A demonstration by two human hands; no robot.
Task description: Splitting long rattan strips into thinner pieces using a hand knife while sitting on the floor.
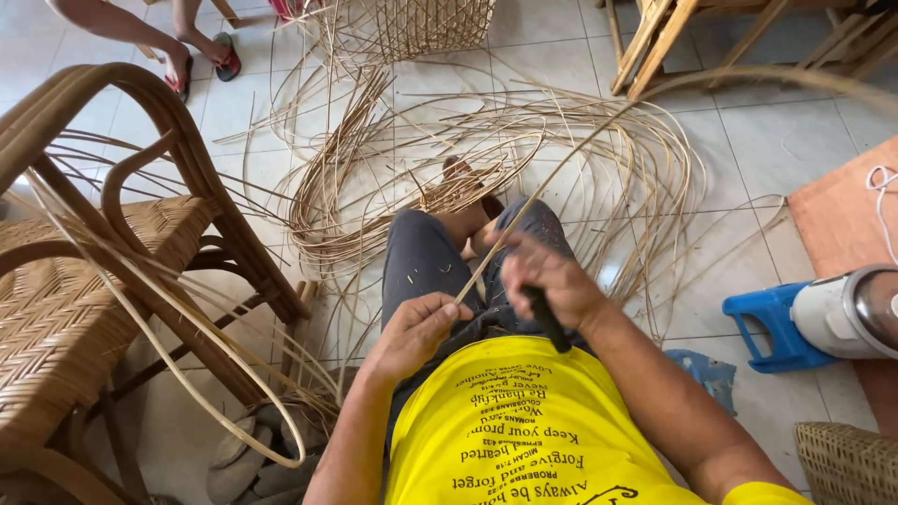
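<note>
Yellow shirt (524, 421) below; left hand (416, 332) pinches a thin cane strip (543, 192), right hand (547, 276) grips a dark-handled knife (547, 320). Loose cane coils (449, 178) cover the tiled floor (748, 140); unfinished woven basket (421, 23) at its far edge.

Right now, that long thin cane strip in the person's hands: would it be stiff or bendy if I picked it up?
Probably bendy: the cane strip arcs away from the left hand and right hand. Likely light, being so thin. The loose strips on the floor lie coiled, so it may spring back.
</note>
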